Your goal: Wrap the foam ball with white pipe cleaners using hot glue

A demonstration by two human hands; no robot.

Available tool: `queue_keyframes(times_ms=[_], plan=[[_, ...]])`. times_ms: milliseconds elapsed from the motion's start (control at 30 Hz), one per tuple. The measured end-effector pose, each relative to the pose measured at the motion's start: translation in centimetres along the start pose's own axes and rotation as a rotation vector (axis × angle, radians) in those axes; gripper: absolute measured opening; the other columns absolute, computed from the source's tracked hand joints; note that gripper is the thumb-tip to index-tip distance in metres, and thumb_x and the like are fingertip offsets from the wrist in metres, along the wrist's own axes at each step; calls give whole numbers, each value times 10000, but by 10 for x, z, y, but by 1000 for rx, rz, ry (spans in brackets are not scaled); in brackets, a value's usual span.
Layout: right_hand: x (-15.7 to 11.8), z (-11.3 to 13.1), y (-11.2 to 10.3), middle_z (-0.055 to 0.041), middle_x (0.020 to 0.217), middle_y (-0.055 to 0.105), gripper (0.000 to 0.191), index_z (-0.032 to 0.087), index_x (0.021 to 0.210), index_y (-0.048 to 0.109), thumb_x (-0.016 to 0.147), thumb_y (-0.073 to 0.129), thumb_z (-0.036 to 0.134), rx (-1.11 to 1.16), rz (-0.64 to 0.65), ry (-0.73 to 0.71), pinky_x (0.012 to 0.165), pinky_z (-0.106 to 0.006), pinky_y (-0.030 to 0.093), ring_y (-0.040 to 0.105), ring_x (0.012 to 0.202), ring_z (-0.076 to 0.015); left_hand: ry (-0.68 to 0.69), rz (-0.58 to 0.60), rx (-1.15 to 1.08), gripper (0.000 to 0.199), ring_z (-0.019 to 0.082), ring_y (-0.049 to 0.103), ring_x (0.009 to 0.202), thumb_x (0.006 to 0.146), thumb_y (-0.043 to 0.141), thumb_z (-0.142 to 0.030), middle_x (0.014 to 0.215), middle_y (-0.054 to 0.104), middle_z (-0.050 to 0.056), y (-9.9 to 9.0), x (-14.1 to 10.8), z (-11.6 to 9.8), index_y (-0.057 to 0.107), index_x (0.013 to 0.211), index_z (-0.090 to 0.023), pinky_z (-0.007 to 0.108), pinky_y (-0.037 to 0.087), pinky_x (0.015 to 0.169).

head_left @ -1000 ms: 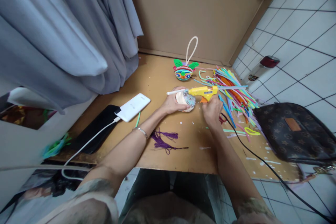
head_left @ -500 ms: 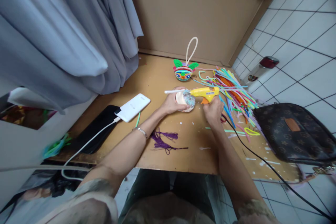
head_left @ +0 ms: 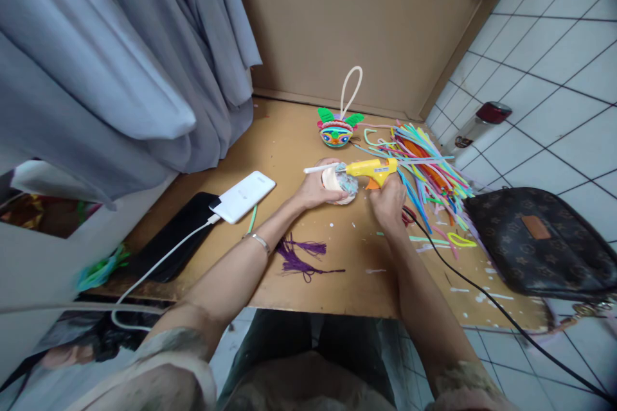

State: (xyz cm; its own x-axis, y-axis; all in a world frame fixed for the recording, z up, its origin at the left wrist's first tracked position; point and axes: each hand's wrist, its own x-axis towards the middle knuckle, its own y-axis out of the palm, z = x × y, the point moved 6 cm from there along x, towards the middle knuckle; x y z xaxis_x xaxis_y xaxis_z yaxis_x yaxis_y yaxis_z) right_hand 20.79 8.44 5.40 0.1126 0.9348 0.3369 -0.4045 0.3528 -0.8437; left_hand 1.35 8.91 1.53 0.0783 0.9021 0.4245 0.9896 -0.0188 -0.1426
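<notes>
My left hand (head_left: 314, 187) is closed around a small round piece (head_left: 348, 186), cream on one side with pale blue fluffy-looking patches; its exact kind is unclear. A thin white stick (head_left: 318, 169) pokes out to the left above that hand. My right hand (head_left: 388, 198) grips the handle of a yellow hot glue gun (head_left: 371, 168) with an orange trigger. Its nozzle points left, right at the upper part of the round piece; I cannot tell whether they touch. Behind both hands sits a colourful lion-head ornament (head_left: 336, 135) with green ears and a white loop.
Many coloured pipe cleaners (head_left: 431, 167) lie at the right, beside a brown patterned bag (head_left: 544, 241). Purple tassels (head_left: 301, 258) lie near the front edge. At left are a white power bank (head_left: 244, 196) with a cable and a black flat object (head_left: 178, 237). Grey cloth (head_left: 193, 45) hangs at left.
The glue gun and my right hand have shifted slightly left, the nozzle reaching further over the round piece. My left hand keeps its hold, nearly still.
</notes>
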Motion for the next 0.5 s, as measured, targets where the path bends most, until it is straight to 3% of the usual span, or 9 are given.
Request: queue_keyframes(times_ms=[300,500], plan=[[1,-3,3,-184,951,727,281,137,1082,650,866,524,263,69,-36,-30,780,-363,441,655,909,-322,-13,11,6,797,288,627,1176,529,888,-350,1301,611,118,1,0,0,597,1245,-156,423,531,1024],[14,-32,0,-184,1005,690,348,121,1124,620,829,523,278,86,-143,21,805,-393,458,633,927,-325,-26,22,19,776,291,634,1163,507,891,-381,1298,597,124,0,1,0,607,1189,-144,432,532,1042]])
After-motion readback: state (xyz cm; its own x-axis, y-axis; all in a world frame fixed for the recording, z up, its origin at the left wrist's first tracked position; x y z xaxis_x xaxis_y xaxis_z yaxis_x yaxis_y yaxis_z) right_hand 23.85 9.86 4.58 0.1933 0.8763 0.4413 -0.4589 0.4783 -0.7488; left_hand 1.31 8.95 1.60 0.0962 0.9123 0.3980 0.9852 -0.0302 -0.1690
